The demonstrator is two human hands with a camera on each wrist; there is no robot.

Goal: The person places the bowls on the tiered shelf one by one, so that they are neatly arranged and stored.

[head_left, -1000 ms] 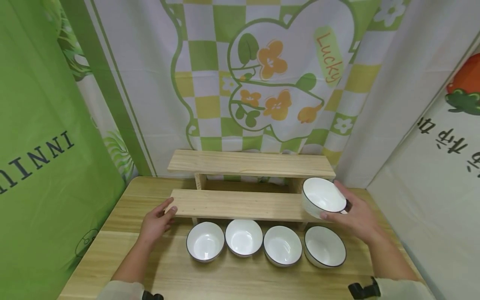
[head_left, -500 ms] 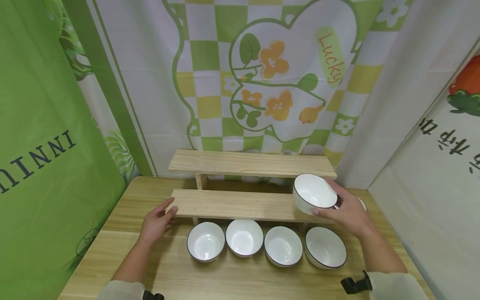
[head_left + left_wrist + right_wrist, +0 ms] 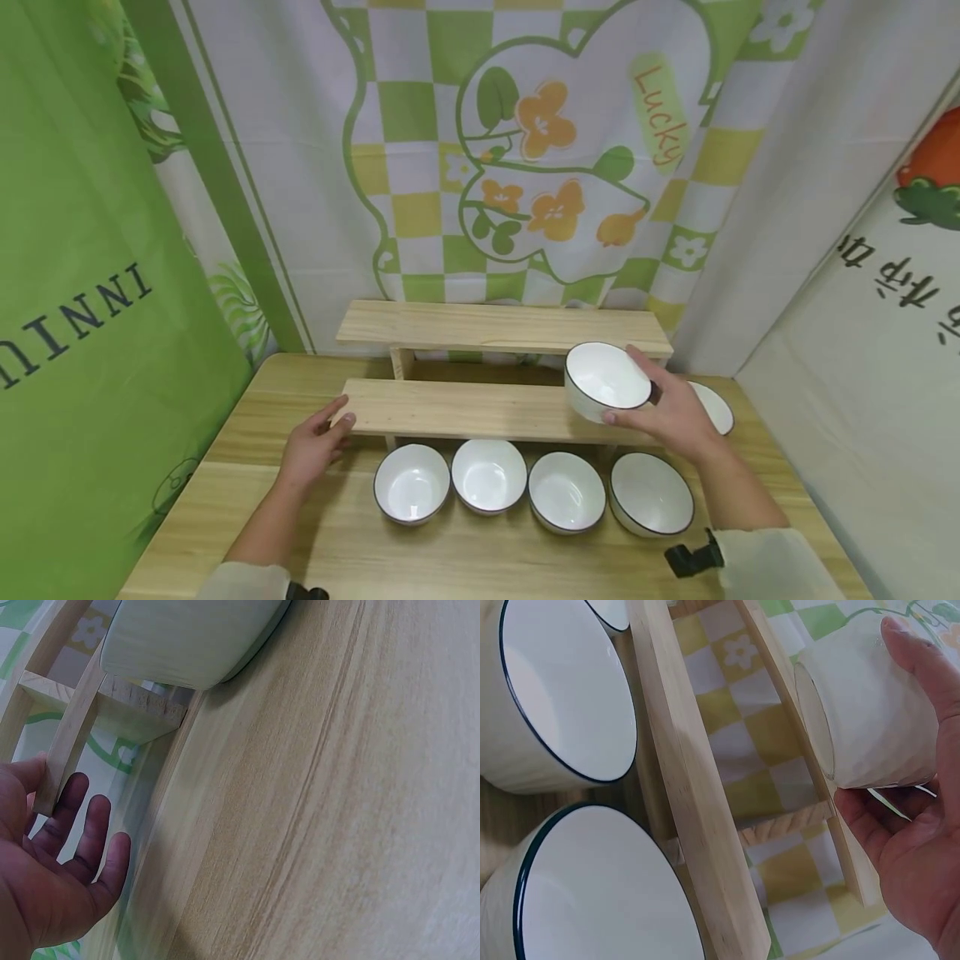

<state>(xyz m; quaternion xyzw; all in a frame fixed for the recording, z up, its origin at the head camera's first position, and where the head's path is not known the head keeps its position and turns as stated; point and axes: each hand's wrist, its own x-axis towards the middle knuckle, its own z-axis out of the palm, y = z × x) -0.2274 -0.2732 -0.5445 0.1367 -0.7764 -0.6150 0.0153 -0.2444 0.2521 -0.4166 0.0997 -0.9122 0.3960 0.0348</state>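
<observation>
My right hand (image 3: 666, 410) grips a white bowl with a dark rim (image 3: 604, 382), tilted, over the right end of the lower board (image 3: 465, 408) of a two-step wooden shelf. In the right wrist view my fingers (image 3: 919, 660) and thumb wrap the bowl's (image 3: 870, 712) outer wall, near the upper board. My left hand (image 3: 313, 442) lies open, its fingertips touching the lower board's left end. The left wrist view shows that hand (image 3: 52, 877) with fingers straight beside the board's edge (image 3: 71, 742).
Several more white bowls (image 3: 488, 475) stand in a row on the wooden table (image 3: 480, 558) in front of the shelf. One bowl (image 3: 714, 406) sits at the right, behind my right hand. The upper board (image 3: 495, 327) is bare. Printed cloth hangs all around.
My right hand has carried the bowl leftward and slightly up along the lower board, uncovering the bowl at the right. The left hand has not moved.
</observation>
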